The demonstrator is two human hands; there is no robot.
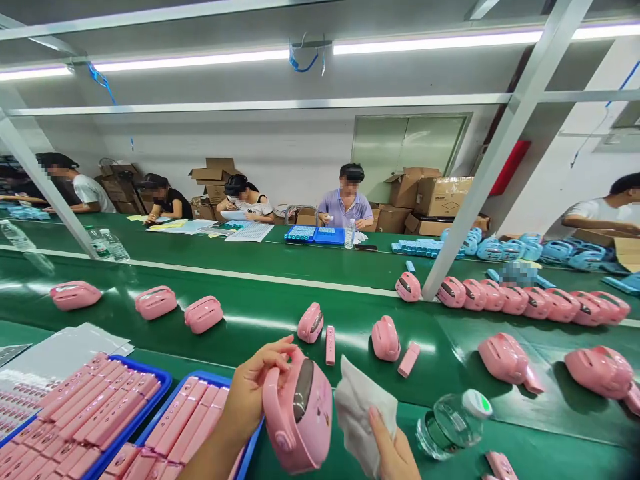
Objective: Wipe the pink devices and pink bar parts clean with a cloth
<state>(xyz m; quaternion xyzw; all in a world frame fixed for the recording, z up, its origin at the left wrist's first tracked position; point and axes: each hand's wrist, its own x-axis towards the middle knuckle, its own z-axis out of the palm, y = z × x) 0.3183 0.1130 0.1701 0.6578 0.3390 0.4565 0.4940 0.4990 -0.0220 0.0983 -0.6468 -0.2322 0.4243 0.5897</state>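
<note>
Bottom centre, our left hand (257, 387) grips the pink rounded plastic gadget (299, 413), right hand (395, 453) pinching a white wipe cloth (363, 410); we'd wipe steadily.

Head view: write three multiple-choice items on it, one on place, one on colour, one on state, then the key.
1. Where does the clear water bottle lie?
A. right of the right hand
B. in a blue tray
C. on the far table

2. What colour is the device in the left hand?
A. blue
B. pink
C. white

3. What does the right hand hold?
A. a white cloth
B. a bottle
C. nothing

Key: 1 A, the bottle lies on its side on the green belt to that hand's right; 2 B, its shell is pink; 3 A, fingers pinch the cloth beside the device.
</note>
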